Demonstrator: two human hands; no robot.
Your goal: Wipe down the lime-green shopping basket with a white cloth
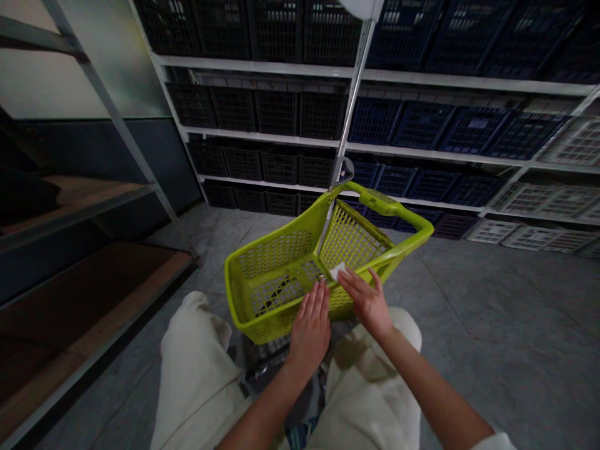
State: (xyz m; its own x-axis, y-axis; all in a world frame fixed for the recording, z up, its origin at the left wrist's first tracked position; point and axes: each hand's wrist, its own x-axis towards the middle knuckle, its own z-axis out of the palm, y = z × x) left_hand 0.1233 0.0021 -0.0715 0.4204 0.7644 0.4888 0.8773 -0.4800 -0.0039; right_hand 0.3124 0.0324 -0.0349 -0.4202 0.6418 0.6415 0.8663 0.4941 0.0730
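Observation:
A lime-green plastic shopping basket [276,294] with perforated walls and a long handle [382,202] stands on a wheeled base in front of me. My left hand [310,322] lies flat on its near rim, holding nothing. My right hand [368,303] rests just to the right, over the same rim. Its fingertips reach a small white piece of paper or cloth [337,271] at the rim. I cannot tell whether they grip it. Some dark item lies low in the basket, seen through the mesh.
Metal shelves [347,140] hold several rows of black and navy crates [422,125] ahead, with white crates [529,234] to the right. A metal rack with wooden shelves [94,300] stands at left. Grey tiles [497,312] cover the floor. Beige trousers [197,369] show below.

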